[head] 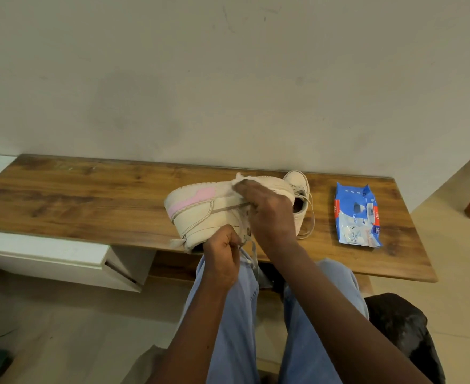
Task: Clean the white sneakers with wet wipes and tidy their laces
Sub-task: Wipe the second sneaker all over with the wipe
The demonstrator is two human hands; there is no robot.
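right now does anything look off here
The far sneaker has laces trailing loose over the table. The near sneaker lies on its side, gripped by the right hand, its lace pinched by the left hand. No spill or damage.

One sneaker [200, 214] lies on its side at the table's [76, 195] front edge, about midway along, with the right hand [267, 209] and a wipe [242, 180] on top and the left hand [222, 259] just before it, pinching a lace [253, 253]. The second sneaker [300, 184] stands just behind and to the right, near the back edge. The wipes pack [357, 214] lies further right, near the right end.
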